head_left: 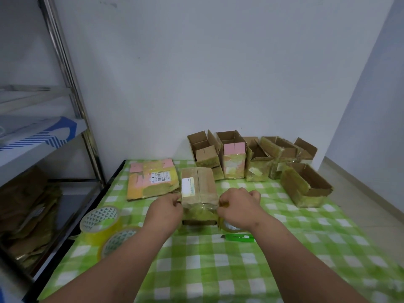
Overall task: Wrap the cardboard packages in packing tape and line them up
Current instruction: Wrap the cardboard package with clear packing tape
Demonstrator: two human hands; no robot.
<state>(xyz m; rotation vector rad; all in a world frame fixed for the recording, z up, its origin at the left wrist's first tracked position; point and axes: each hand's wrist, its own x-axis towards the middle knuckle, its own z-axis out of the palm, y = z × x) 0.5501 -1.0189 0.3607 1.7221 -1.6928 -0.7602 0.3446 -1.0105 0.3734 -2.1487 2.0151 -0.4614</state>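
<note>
Green knife [239,237] (near package [199,189]), tape rolls [100,224] left.

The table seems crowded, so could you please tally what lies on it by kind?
Closed box being taped: 1
Open boxes: 6, in the back row and one at right
Flattened cardboard: 1
Tape rolls: 3, two at left and one under the right hand
Green cutter: 1
Total: 12

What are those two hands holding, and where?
Both pinch the cardboard package at its near end: left hand on its left edge, right hand on its right.
</note>
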